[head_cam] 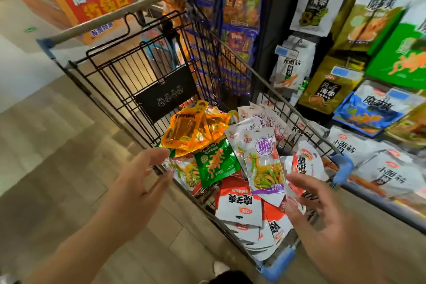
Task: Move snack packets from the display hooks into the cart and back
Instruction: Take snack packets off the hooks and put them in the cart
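Note:
A black wire cart (129,80) stands in front of me, filled with several snack packets: orange ones (191,127), a green one (214,161), white and purple ones (262,157) and white and red ones (239,205). My left hand (140,180) hovers at the cart's left rim, fingers spread, its fingertips near the orange packets and holding nothing. My right hand (322,217) reaches over the cart's near right corner, fingers spread, just below the lower edge of a white and purple packet. More packets hang on the display hooks (297,46) at the right.
The display rack at the right carries white, green, yellow and blue packets (373,108). Behind the cart hang blue-framed packets (239,7). An orange promotional stand (92,0) is at the far left. The wooden floor (46,145) lies open to the cart's left.

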A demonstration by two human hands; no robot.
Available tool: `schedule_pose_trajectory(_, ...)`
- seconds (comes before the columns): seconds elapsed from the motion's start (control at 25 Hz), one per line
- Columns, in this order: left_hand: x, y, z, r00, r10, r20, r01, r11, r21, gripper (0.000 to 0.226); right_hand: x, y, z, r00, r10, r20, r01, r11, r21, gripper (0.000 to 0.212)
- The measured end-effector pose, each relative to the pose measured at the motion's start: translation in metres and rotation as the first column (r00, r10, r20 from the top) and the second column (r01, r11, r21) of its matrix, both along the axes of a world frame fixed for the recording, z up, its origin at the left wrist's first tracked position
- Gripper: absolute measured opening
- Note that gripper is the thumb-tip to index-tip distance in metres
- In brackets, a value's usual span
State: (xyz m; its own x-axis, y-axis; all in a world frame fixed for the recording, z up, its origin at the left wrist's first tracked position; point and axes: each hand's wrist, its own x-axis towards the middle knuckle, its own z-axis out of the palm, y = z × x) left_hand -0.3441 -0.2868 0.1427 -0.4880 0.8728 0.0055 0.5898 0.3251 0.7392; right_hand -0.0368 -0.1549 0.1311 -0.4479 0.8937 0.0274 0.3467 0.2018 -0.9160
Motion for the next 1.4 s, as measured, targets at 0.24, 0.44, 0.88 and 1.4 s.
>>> schedule_pose_trajectory(0.24,-0.048,0.064,-0.032,0.994,-0.108,0.023,0.109,0.993,-0.049,0.041,-0.051,0.030,-0.057,0.996,-0.054,0.072,0.065,0.986,-0.155,0.048)
schedule_pose_trajectory(0.44,-0.096,0.145,-0.065,0.986,-0.167,-0.011,0.163,0.977,-0.138,0.046,-0.122,0.075,-0.119,0.984,-0.072,0.165,0.103,0.977,-0.188,0.051)
schedule_pose_trajectory(0.88,-0.124,0.240,-0.175,0.831,-0.555,0.013,0.532,0.790,-0.305,0.039,-0.190,0.107,-0.249,0.848,-0.134,0.513,0.182,0.982,-0.043,0.057)
schedule_pose_trajectory(1.4,-0.142,0.244,-0.214,0.827,-0.524,0.203,0.562,0.765,-0.314,0.034,-0.230,0.120,-0.301,0.803,-0.133,0.582,0.360,0.886,-0.294,0.071)
